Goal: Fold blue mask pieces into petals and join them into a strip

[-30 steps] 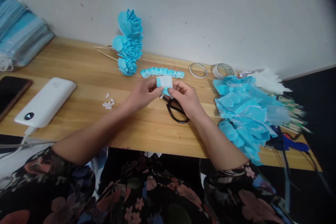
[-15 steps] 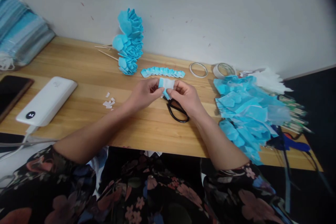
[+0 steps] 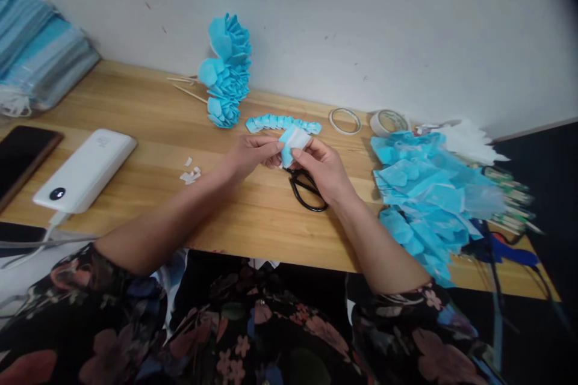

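My left hand (image 3: pixel 250 153) and my right hand (image 3: pixel 318 165) meet over the middle of the wooden table (image 3: pixel 149 132). Both pinch a small light-blue and white piece of mask fabric (image 3: pixel 292 141) between thumb and fingers, held just above the table. Black scissors (image 3: pixel 307 189) lie on the table right under my right hand, partly hidden by it. A pleated blue strip (image 3: pixel 282 123) lies just beyond the hands.
Blue fabric flowers on sticks (image 3: pixel 228 72) lean at the wall. Two tape rolls (image 3: pixel 345 120) sit at the back right. A pile of blue fabric pieces (image 3: pixel 424 186) fills the right side. At the left are a white power bank (image 3: pixel 85 171), a phone (image 3: pixel 22 153) and stacked masks (image 3: pixel 36 54).
The fabric piece has gone from flat and upright to folded and tilted between my fingers. My hands stayed together in nearly the same spot.
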Tool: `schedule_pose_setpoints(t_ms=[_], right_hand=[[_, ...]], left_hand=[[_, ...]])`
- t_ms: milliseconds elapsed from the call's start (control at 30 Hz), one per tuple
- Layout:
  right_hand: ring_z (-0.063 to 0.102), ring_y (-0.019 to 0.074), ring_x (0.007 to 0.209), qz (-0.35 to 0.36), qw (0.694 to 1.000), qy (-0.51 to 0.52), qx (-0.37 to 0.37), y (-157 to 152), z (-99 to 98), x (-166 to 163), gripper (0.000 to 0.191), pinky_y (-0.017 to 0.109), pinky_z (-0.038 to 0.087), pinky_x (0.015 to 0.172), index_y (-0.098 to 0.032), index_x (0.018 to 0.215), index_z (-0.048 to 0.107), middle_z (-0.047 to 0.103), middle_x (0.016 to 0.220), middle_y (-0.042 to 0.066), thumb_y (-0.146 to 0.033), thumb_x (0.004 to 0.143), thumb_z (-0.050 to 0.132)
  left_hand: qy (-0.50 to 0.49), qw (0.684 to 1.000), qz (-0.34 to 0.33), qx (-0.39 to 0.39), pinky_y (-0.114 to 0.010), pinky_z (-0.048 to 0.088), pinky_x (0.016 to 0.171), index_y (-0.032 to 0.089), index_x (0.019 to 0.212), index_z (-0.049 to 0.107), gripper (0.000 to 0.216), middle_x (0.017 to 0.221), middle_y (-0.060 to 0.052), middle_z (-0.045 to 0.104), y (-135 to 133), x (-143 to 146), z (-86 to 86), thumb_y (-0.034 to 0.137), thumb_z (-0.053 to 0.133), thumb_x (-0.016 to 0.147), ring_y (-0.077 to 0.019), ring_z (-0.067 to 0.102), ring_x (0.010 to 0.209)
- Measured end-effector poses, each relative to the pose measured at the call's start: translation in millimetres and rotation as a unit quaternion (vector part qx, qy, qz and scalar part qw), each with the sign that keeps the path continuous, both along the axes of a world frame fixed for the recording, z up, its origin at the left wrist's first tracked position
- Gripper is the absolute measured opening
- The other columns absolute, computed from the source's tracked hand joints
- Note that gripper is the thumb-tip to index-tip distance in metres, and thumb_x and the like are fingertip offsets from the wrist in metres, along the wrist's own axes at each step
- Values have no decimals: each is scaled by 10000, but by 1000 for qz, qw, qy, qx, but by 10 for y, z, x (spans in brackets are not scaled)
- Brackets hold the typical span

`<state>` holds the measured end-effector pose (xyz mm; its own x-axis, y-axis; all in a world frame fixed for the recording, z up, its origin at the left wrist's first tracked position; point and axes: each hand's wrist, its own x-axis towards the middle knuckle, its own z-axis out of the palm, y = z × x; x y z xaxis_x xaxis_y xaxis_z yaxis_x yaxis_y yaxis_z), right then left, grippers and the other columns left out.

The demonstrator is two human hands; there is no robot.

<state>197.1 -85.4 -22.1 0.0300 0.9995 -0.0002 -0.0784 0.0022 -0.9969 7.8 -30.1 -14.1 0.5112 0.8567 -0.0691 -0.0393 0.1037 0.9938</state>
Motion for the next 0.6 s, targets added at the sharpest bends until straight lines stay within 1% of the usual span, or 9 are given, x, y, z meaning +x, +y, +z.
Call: schedule_pose_setpoints(t_ms=[100, 167, 233, 300, 400, 467, 500, 567, 600], right_hand=[[682, 161, 822, -21, 1000, -6, 11, 1, 40, 34, 497, 322, 610, 776, -276, 1055, 743, 758, 947, -4, -612, 736, 925], [715, 176, 893, -21, 1000, 0, 17, 1, 59, 52, 521, 335, 630, 818, -291, 1135, 756, 782, 1032, 8, -594, 745, 922], [722, 179, 917, -21, 1000, -8, 21, -3, 61, 60, 452, 344, 632, 855, -288, 1121, 768, 786, 1039, 8, -545, 776, 905], [712, 175, 897, -29, 999, -32, 29, -11, 47, 59, 361, 345, 623, 850, -282, 1082, 779, 779, 1007, 2, -484, 801, 884], [676, 166, 810, -57, 994, -78, 54, -22, 25, 51, 248, 335, 601, 765, -272, 1000, 783, 757, 930, -7, -419, 814, 855], [658, 164, 768, -67, 989, -109, 76, -27, 29, 46, 171, 332, 582, 720, -270, 948, 779, 748, 897, -7, -388, 832, 822], [661, 168, 773, -68, 985, -127, 91, -29, 38, 44, 129, 337, 580, 724, -271, 926, 777, 751, 897, -4, -364, 840, 803], [682, 182, 826, -64, 975, -164, 135, -33, 66, 44, 50, 352, 584, 768, -274, 884, 778, 761, 910, 1, -297, 841, 764], [692, 187, 857, -62, 969, -180, 158, -34, 80, 44, 50, 356, 585, 792, -276, 866, 779, 764, 917, 4, -260, 836, 742]], left_hand=[[26, 999, -8, 20, -259, 524, 695, 152, 737, 771, 290, 706, -37, 728, 4, -14, 25, 430, 786, 820, -122, 618, 666], [44, 998, -25, 38, -259, 522, 683, 158, 740, 779, 279, 695, -33, 730, 9, -20, 29, 423, 773, 825, -124, 615, 656], [57, 996, -41, 49, -263, 526, 675, 167, 710, 767, 278, 681, -30, 726, 14, -22, 20, 417, 764, 830, -129, 618, 652], [66, 995, -47, 56, -266, 528, 665, 176, 676, 750, 284, 662, -25, 718, 17, -21, 7, 407, 753, 840, -133, 622, 649], [80, 995, -45, 48, -257, 528, 655, 172, 684, 754, 270, 650, -22, 711, 13, -17, 5, 379, 742, 858, -131, 628, 647], [79, 996, -42, 29, -246, 534, 653, 160, 684, 753, 268, 644, -23, 707, 3, -13, 20, 356, 738, 866, -123, 629, 638], [73, 996, -41, 15, -242, 539, 652, 155, 682, 751, 269, 643, -24, 708, -2, -10, 29, 346, 736, 870, -120, 630, 633], [53, 998, -36, -16, -235, 546, 641, 148, 696, 759, 251, 648, -26, 714, -14, -4, 48, 323, 736, 875, -115, 635, 621], [44, 998, -30, -30, -231, 545, 632, 145, 707, 765, 236, 648, -25, 714, -19, -1, 56, 309, 739, 874, -113, 635, 613]])
